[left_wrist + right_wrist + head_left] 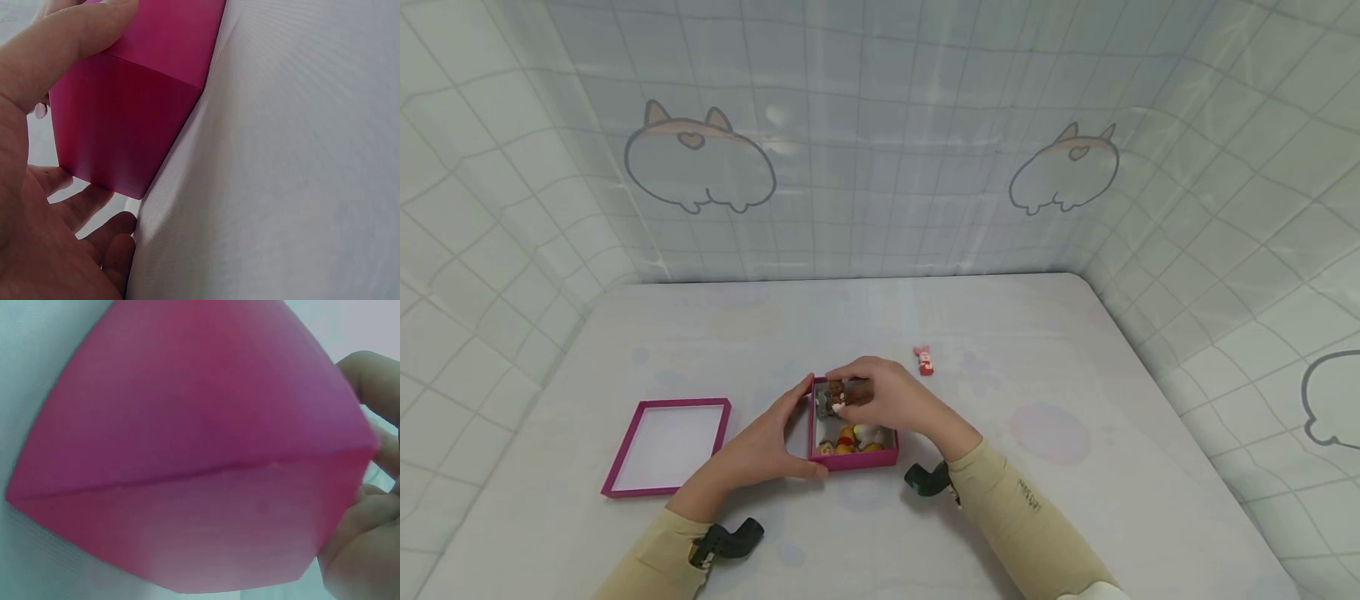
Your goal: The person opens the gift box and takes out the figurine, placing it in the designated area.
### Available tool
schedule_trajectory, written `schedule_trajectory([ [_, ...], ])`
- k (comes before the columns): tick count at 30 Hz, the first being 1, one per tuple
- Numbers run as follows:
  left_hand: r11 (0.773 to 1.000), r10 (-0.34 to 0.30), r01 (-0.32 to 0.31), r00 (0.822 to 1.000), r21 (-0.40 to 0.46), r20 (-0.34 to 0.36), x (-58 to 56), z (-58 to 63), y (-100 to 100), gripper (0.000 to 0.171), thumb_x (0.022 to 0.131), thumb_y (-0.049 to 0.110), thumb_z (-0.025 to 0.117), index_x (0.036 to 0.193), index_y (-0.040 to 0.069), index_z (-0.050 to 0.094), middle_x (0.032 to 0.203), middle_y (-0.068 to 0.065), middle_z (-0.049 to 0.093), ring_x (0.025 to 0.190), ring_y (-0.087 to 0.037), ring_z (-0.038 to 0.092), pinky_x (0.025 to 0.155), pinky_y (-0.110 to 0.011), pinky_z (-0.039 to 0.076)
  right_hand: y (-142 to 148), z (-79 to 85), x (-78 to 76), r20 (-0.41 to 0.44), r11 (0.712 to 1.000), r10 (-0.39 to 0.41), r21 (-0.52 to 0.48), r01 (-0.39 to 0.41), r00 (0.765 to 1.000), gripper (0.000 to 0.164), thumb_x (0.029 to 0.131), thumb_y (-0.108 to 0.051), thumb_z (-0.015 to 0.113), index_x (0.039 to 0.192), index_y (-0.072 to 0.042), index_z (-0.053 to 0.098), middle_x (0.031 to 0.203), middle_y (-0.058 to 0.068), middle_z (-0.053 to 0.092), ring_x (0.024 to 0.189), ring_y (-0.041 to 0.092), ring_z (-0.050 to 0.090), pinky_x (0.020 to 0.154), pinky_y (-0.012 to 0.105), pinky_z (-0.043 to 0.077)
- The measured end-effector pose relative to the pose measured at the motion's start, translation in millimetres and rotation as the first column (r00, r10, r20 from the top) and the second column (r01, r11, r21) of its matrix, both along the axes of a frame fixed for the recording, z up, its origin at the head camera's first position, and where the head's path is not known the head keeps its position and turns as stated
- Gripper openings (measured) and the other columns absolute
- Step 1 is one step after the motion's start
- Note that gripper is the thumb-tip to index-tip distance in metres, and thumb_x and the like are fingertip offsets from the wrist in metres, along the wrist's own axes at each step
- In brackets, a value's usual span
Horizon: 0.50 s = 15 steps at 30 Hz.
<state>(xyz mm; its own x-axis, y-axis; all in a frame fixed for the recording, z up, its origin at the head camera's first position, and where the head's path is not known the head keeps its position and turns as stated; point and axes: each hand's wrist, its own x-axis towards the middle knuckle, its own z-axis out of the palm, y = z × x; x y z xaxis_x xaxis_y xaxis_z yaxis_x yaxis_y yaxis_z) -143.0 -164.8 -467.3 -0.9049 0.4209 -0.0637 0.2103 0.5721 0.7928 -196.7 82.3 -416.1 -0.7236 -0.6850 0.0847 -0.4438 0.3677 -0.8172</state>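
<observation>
The left hand [763, 446] holds the pink box [857, 460] on the table [820, 329] between thumb and fingers. The right hand [891, 398], inside it, half hides 1 brown toy [837, 392]; whether it grips that, I cannot tell.

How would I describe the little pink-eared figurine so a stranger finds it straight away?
On the white table, find the open magenta box holding several figurines. Look beyond it and to its right for the small red-and-pink figurine. Unlike the others, it is on the tabletop itself, apart from the box.
</observation>
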Motion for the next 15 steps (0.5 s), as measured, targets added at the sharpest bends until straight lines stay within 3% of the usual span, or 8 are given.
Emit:
schedule_trajectory([
  [4,1.000,0.006,-0.006,1.000,-0.007,0.007,0.0,0.9,0.2,0.132,0.060,0.058,0.090,0.160,0.026,0.009,0.162,0.001,0.019,0.147,-0.022,0.019,0.114,-0.053,0.027,4.2,-0.5,-3.7,0.126,0.997,0.012,-0.081,-0.002,0.992,0.049,0.088,-0.012,0.075,0.135,-0.010,0.060,0.127,-0.003,0.059,0.108,0.011,0.064,0.086,0.026,0.055],
  [8,1.000,0.008,-0.008,1.000,-0.016,0.012,0.2,1.4,0.4,0.133,0.059,0.059,0.089,0.160,0.027,0.009,0.162,0.000,0.019,0.148,-0.023,0.019,0.114,-0.053,0.026,8.9,-1.0,-7.8,0.261,0.986,0.008,-0.164,0.036,0.965,0.047,0.088,-0.007,0.074,0.132,-0.013,0.062,0.130,0.001,0.061,0.112,0.014,0.063,0.085,0.032,0.056],
  [15,1.000,0.009,-0.009,1.000,-0.016,0.007,-0.3,0.1,-0.2,0.134,0.058,0.061,0.089,0.160,0.028,0.008,0.162,0.001,0.019,0.148,-0.022,0.018,0.115,-0.052,0.025,15.0,-4.2,-14.8,0.326,0.963,-0.017,-0.248,0.103,0.945,0.048,0.086,-0.001,0.075,0.132,-0.008,0.061,0.129,0.012,0.059,0.111,0.024,0.063,0.087,0.037,0.056],
])
